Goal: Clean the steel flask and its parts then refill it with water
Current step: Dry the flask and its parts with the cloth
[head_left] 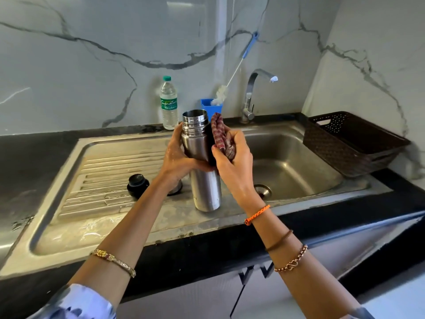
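The steel flask [202, 157] is held upright above the sink's rim, its mouth open and uncapped. My left hand [178, 157] grips its upper body from the left. My right hand [233, 162] holds a bunched red patterned cloth [222, 135] against the flask's right side. A black stopper [137, 185] sits on the wet steel drainboard [103, 180]. Just behind my left wrist, a steel cup lid [176, 188] peeks out, mostly hidden.
The sink basin [287, 162] with its drain lies to the right, a tap [250, 95] behind it. A plastic water bottle [169, 103] and a blue holder [210, 107] with a bottle brush stand at the wall. A dark basket [351, 143] sits far right.
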